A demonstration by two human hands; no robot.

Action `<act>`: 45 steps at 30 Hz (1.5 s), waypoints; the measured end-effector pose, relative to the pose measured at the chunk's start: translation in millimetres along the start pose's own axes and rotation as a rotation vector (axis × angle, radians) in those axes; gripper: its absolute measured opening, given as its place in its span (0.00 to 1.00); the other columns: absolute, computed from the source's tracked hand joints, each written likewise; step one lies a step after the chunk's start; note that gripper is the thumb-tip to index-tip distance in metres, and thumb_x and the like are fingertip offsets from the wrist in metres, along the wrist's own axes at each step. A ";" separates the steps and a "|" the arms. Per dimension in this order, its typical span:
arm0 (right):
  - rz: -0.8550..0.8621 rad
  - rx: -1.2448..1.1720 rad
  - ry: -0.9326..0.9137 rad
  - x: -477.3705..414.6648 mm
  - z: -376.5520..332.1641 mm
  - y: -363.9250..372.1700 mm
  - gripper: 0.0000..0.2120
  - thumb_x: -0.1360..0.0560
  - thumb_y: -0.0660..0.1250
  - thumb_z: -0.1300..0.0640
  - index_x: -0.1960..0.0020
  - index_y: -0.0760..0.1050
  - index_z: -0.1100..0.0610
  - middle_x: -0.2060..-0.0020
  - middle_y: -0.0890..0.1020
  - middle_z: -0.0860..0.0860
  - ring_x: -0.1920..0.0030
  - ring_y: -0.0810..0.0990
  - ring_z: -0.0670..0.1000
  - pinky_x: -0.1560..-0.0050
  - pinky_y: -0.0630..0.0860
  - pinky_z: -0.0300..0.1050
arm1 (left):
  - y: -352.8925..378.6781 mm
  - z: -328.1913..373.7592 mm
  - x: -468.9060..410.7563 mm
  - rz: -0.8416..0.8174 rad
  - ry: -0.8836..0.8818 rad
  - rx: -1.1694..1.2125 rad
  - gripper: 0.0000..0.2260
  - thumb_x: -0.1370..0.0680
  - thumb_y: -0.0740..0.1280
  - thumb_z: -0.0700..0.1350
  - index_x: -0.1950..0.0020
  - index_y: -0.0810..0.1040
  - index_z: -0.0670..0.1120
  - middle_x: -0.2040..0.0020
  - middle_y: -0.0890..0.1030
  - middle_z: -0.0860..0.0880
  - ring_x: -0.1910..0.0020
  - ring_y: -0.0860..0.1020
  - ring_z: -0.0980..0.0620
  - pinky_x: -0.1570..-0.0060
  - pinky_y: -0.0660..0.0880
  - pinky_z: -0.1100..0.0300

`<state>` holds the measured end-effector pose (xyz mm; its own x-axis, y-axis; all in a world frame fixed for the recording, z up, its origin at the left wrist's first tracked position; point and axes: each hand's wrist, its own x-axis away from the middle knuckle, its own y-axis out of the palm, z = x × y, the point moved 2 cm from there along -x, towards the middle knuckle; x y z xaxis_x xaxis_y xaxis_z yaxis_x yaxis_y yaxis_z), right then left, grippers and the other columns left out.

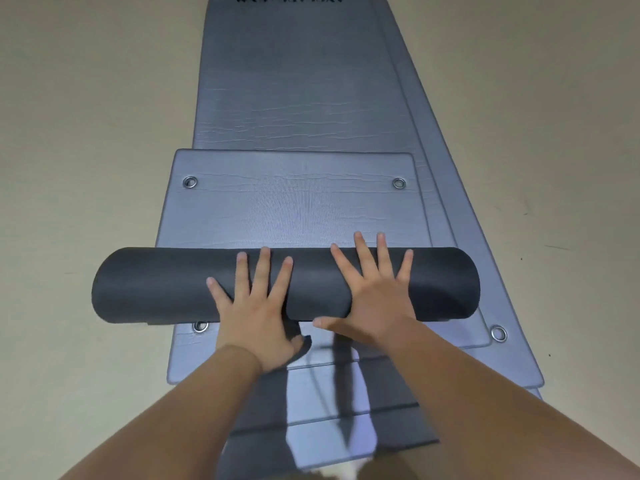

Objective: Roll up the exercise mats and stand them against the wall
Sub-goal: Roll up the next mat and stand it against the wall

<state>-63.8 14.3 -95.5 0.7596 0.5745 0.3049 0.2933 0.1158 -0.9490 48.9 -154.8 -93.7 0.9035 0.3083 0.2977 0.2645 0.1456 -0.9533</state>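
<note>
Below our splayed fingers (265,268), flat on the dark roll (156,285), ribbed grey mats (301,98) overlap across smooth beige floor (86,116).

Nothing but floor (86,133) here, a plain beige surface, smooth and matte, spreading wide to either side of the frame. Light falls soft and even across it, a shade brighter up toward the far right. Right of centre the floor carries a few small dark scuffs (526,213) and a thin dark line (557,247), with tiny specks below them. The left stretch of floor looks cleaner, only a faint smudge low down. No wall, window or furniture comes into view.
</note>
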 end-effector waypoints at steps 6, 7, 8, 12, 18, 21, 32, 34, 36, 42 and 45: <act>0.182 -0.001 -0.032 28.6 -5.3 37.8 0.51 0.33 0.61 0.21 0.17 0.54 0.44 0.16 0.49 0.60 0.17 0.45 0.67 0.27 0.47 0.81 | -15.6 -0.4 -43.4 -0.097 -0.048 -0.022 0.66 0.44 0.64 0.82 0.21 0.29 0.57 0.19 0.31 0.47 0.21 0.32 0.36 0.32 0.42 0.21; 0.168 0.013 -0.019 25.5 -4.6 40.0 0.52 0.34 0.59 0.20 0.17 0.54 0.44 0.16 0.49 0.59 0.17 0.45 0.67 0.27 0.47 0.81 | -20.1 -2.7 -51.9 -0.108 -0.046 -0.014 0.66 0.45 0.64 0.82 0.21 0.30 0.57 0.19 0.31 0.47 0.21 0.32 0.36 0.32 0.41 0.21; 0.156 0.016 -0.003 18.2 -3.5 38.2 0.53 0.35 0.57 0.19 0.17 0.51 0.43 0.16 0.47 0.59 0.17 0.43 0.66 0.26 0.44 0.80 | -23.9 -4.3 -58.4 -0.101 -0.042 -0.013 0.67 0.45 0.64 0.83 0.21 0.30 0.57 0.19 0.30 0.47 0.21 0.32 0.36 0.32 0.41 0.21; 0.108 0.027 0.015 -28.2 4.9 8.6 0.60 0.39 0.53 0.13 0.18 0.34 0.38 0.17 0.34 0.54 0.19 0.29 0.62 0.27 0.31 0.77 | -20.2 -3.6 -57.7 0.040 0.066 -0.088 0.63 0.40 0.64 0.80 0.20 0.30 0.56 0.20 0.28 0.44 0.22 0.31 0.36 0.32 0.43 0.21; 0.079 0.140 -0.070 -65.9 12.8 -15.9 0.64 0.40 0.56 0.13 0.23 0.22 0.39 0.20 0.27 0.56 0.21 0.26 0.64 0.29 0.33 0.80 | -7.3 -12.3 -82.5 -0.044 0.010 -0.120 0.69 0.41 0.70 0.78 0.29 0.16 0.54 0.25 0.21 0.44 0.24 0.25 0.37 0.33 0.44 0.20; 0.016 0.199 -0.084 -70.5 13.1 -8.7 0.68 0.39 0.66 0.18 0.25 0.18 0.40 0.22 0.24 0.60 0.22 0.24 0.67 0.30 0.34 0.82 | -23.4 -14.1 -119.2 -0.074 0.015 -0.130 0.70 0.43 0.74 0.75 0.24 0.23 0.55 0.21 0.28 0.44 0.22 0.30 0.38 0.33 0.44 0.19; 0.020 0.216 0.017 -113.8 7.6 -20.0 0.60 0.28 0.75 0.45 0.22 0.27 0.36 0.17 0.48 0.59 0.18 0.46 0.66 0.26 0.42 0.79 | -41.0 -18.7 -149.6 -0.046 0.039 -0.167 0.61 0.37 0.77 0.66 0.19 0.39 0.55 0.20 0.53 0.38 0.20 0.50 0.36 0.32 0.51 0.22; 0.015 0.203 0.024 -102.5 4.5 -18.8 0.59 0.27 0.75 0.46 0.22 0.27 0.36 0.17 0.50 0.59 0.18 0.47 0.66 0.26 0.43 0.79 | -42.8 -18.4 -140.6 -0.062 0.055 -0.153 0.60 0.38 0.77 0.66 0.19 0.42 0.55 0.23 0.58 0.39 0.22 0.54 0.36 0.33 0.53 0.22; 0.000 0.190 0.024 -84.1 -0.5 -15.1 0.58 0.27 0.75 0.48 0.22 0.28 0.36 0.18 0.51 0.59 0.18 0.48 0.65 0.26 0.44 0.79 | -42.7 -18.6 -124.8 -0.099 0.072 -0.134 0.57 0.38 0.77 0.64 0.20 0.45 0.56 0.26 0.62 0.40 0.23 0.56 0.37 0.33 0.53 0.21; -0.170 0.159 -0.032 -16.6 -22.2 -11.2 0.57 0.28 0.76 0.42 0.20 0.32 0.35 0.18 0.55 0.57 0.18 0.51 0.64 0.25 0.45 0.78 | -31.9 -19.1 -52.4 -0.267 0.084 -0.103 0.52 0.39 0.78 0.60 0.23 0.52 0.57 0.35 0.69 0.45 0.33 0.66 0.40 0.35 0.58 0.22; -0.242 0.145 -0.065 -0.1 -32.4 -14.7 0.57 0.28 0.76 0.46 0.19 0.34 0.35 0.19 0.56 0.56 0.19 0.51 0.64 0.25 0.45 0.78 | -29.5 -24.8 -29.6 -0.367 0.057 -0.101 0.52 0.42 0.81 0.56 0.25 0.56 0.58 0.38 0.71 0.46 0.35 0.69 0.43 0.38 0.63 0.26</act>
<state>-49.3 -13.7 -78.9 0.6373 0.5661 0.5228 0.3719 0.3683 -0.8521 22.8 -191.6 -75.7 0.7592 0.2002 0.6193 0.6029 0.1420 -0.7851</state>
